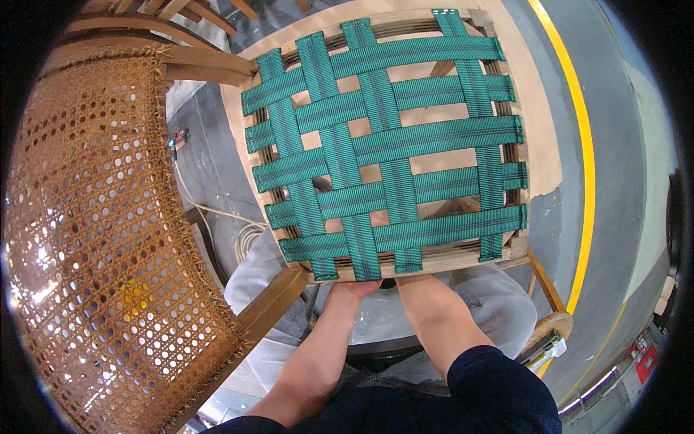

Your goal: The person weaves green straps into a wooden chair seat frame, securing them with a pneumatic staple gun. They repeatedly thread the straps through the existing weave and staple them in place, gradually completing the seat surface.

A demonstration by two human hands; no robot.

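Webbed seat [405, 142] lies straight ahead, its near rail [452, 260] overlapping both hands [359, 288].
Fingers hidden, I can't tell their grip.

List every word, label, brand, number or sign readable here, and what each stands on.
No readable text in this view.
Green webbing: woven stripes, no lettering that I can make out.
Red panel at lower right: a pale mark, too small and blurred to read.
Yellow line on the floor: plain, no lettering visible.
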